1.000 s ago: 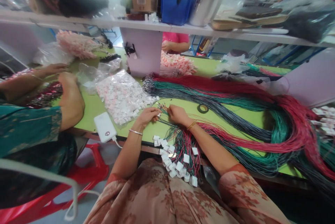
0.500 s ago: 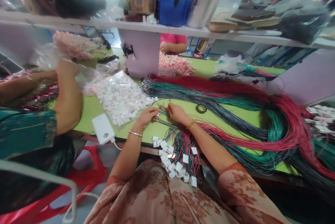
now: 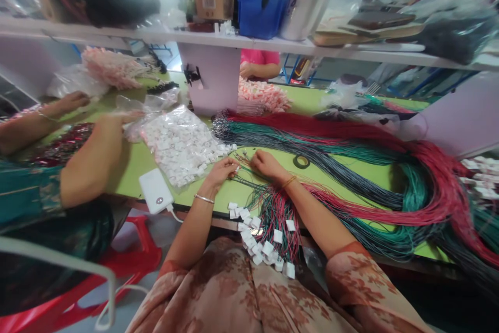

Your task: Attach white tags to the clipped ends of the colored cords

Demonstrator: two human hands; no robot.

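My left hand (image 3: 221, 171) and my right hand (image 3: 265, 164) rest close together on the green table (image 3: 132, 167), both pinching thin wire ends (image 3: 242, 158) between their fingertips. A bundle of red, green and dark wires with white connectors (image 3: 268, 239) runs from my hands over the table's front edge into my lap. A heap of loose white connectors (image 3: 179, 146) on clear plastic lies just left of my left hand. Long hanks of red, green and dark wire (image 3: 390, 177) spread to the right.
A white power bank (image 3: 156, 198) lies at the table's front edge. A black tape roll (image 3: 301, 161) sits beyond my right hand. A co-worker's arm (image 3: 89, 161) reaches in from the left. Another person in pink (image 3: 259, 63) works behind the shelf post (image 3: 218, 78).
The co-worker's arm on the left has swung down and stretched toward the plastic bag of connectors. My hands have barely moved.
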